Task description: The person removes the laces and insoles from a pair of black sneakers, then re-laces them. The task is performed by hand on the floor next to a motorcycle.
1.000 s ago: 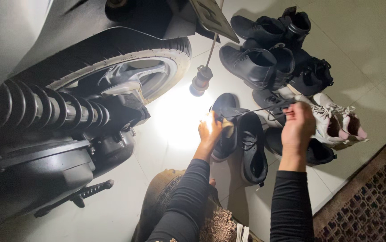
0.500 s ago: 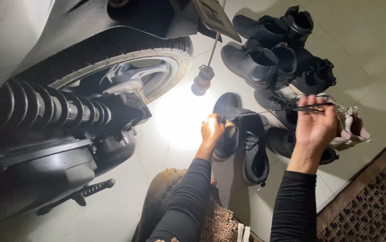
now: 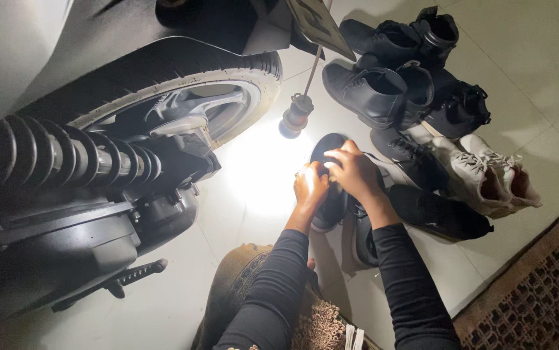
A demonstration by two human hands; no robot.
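A dark shoe (image 3: 329, 144) lies on the pale tiled floor, toe pointing away from me. My left hand (image 3: 310, 187) grips its left side, brightly lit by the lamp. My right hand (image 3: 356, 172) lies over the top of the shoe with its fingers curled down onto the lacing area; the lace itself is hidden under the fingers. Both hands touch each other over the shoe. A second dark shoe (image 3: 361, 241) lies just below my right wrist. Both arms wear black sleeves.
A hanging work lamp (image 3: 294, 119) glows just beyond the shoe. A scooter's rear wheel (image 3: 182, 97), coil spring (image 3: 52, 159) and foot peg (image 3: 133, 275) fill the left. Black boots (image 3: 373, 91), white sneakers (image 3: 487, 172) and a black shoe (image 3: 438, 215) lie at the right, beside a patterned mat (image 3: 539, 291).
My right hand, which was out to the right pulling a lace taut, has come back left and down onto the shoe. The left hand stayed on the shoe.
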